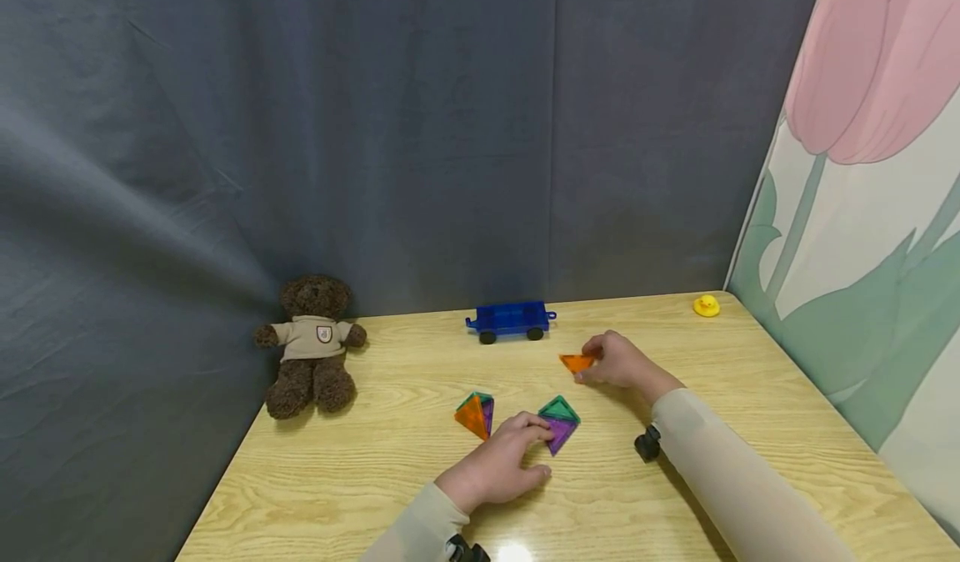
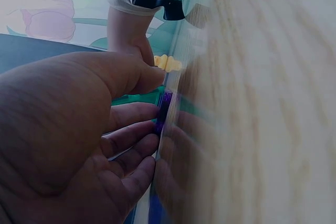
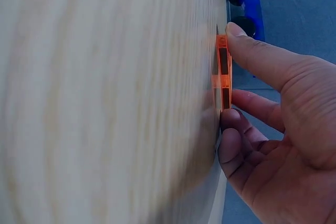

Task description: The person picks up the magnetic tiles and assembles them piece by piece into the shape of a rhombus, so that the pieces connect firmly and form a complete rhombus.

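My right hand (image 1: 617, 362) pinches an orange translucent triangle tile (image 1: 574, 363) low over the table, right of the middle. In the right wrist view the orange tile (image 3: 224, 72) shows edge-on, with the thumb at one end and fingertips at the other. My left hand (image 1: 504, 464) has its fingertips at a flat purple triangle tile (image 1: 561, 434), thumb spread away from it. A green triangle tile (image 1: 560, 409) lies against the purple one's far side. To the left stands a small pyramid of tiles (image 1: 472, 417), its orange face toward me.
A blue toy wagon (image 1: 513, 318) with black wheels stands at the table's back. A brown teddy bear (image 1: 316, 347) in a beige shirt sits at the left edge. The yellow rubber duck (image 1: 707, 305) is at the back right corner. Dark cloth (image 1: 420, 145) hangs behind the table (image 1: 337, 479).
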`<state>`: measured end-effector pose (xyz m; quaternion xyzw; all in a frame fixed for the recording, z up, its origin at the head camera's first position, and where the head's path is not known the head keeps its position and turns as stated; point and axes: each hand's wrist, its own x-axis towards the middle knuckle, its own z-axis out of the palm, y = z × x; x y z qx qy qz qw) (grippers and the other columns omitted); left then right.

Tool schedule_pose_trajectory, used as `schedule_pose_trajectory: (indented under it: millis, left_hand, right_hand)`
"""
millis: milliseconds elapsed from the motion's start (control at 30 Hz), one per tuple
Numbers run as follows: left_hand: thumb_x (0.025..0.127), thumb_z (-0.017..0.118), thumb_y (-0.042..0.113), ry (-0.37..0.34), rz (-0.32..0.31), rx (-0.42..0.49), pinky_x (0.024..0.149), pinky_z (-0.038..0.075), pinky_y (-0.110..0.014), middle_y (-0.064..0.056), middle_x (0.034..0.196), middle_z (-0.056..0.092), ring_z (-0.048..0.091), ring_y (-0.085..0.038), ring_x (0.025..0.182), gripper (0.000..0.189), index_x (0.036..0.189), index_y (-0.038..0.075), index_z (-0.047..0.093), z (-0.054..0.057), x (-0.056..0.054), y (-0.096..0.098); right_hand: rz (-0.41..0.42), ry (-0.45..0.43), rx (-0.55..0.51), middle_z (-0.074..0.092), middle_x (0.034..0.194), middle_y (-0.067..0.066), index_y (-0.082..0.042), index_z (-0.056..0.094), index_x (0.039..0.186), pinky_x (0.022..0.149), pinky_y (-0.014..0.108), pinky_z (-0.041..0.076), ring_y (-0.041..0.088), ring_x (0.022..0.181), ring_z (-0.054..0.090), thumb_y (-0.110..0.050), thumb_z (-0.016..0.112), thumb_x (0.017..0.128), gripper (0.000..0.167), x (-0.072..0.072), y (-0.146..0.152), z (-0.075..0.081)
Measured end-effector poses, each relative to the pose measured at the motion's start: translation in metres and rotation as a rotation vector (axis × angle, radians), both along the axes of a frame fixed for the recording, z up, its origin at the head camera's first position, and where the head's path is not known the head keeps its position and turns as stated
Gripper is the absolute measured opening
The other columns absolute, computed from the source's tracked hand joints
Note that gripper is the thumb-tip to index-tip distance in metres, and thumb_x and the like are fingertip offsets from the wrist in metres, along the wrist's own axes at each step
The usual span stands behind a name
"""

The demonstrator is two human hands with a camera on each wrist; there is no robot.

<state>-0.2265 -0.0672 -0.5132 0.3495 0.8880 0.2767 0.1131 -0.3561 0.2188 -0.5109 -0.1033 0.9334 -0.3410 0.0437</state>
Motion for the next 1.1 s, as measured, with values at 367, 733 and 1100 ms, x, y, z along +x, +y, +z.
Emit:
schedule_pose_trajectory:
  millis: [367, 733, 1100]
  left_hand:
    - [0.102, 0.069, 0.033, -0.01, -0.003, 0.015, 0.116, 0.041, -0.035, 0.01, 0.153, 0.045, 0.04, -0.014, 0.144, 0.049, 0.147, 0.016, 0.06, -0.001, -0.001, -0.001]
    - [0.102, 0.069, 0.033, -0.018, 0.001, 0.004, 0.116, 0.041, -0.035, 0.01, 0.153, 0.044, 0.04, -0.014, 0.145, 0.05, 0.148, 0.016, 0.059, 0.0, -0.001, -0.001]
    - [0.102, 0.069, 0.032, -0.031, -0.009, 0.024, 0.115, 0.041, -0.034, 0.011, 0.152, 0.045, 0.041, -0.014, 0.144, 0.049, 0.148, 0.016, 0.059, -0.001, -0.001, -0.003]
  right_hand:
    - [-0.002, -0.009, 0.053, 0.064, 0.112, 0.017, 0.006, 0.071, 0.12, 0.094, 0.05, 0.054, 0.031, 0.1, 0.061, -0.03, 0.094, 0.08, 0.058, 0.006, 0.008, 0.004]
    - [0.014, -0.033, -0.04, 0.06, 0.098, 0.013, 0.0, 0.063, 0.115, 0.075, 0.037, 0.05, 0.025, 0.085, 0.055, -0.016, 0.095, 0.075, 0.054, 0.02, 0.015, 0.01]
    - [0.045, -0.038, -0.214, 0.05, 0.08, 0.008, -0.002, 0.058, 0.118, 0.053, 0.029, 0.048, 0.02, 0.066, 0.048, 0.002, 0.078, 0.091, 0.035, 0.03, 0.029, 0.004]
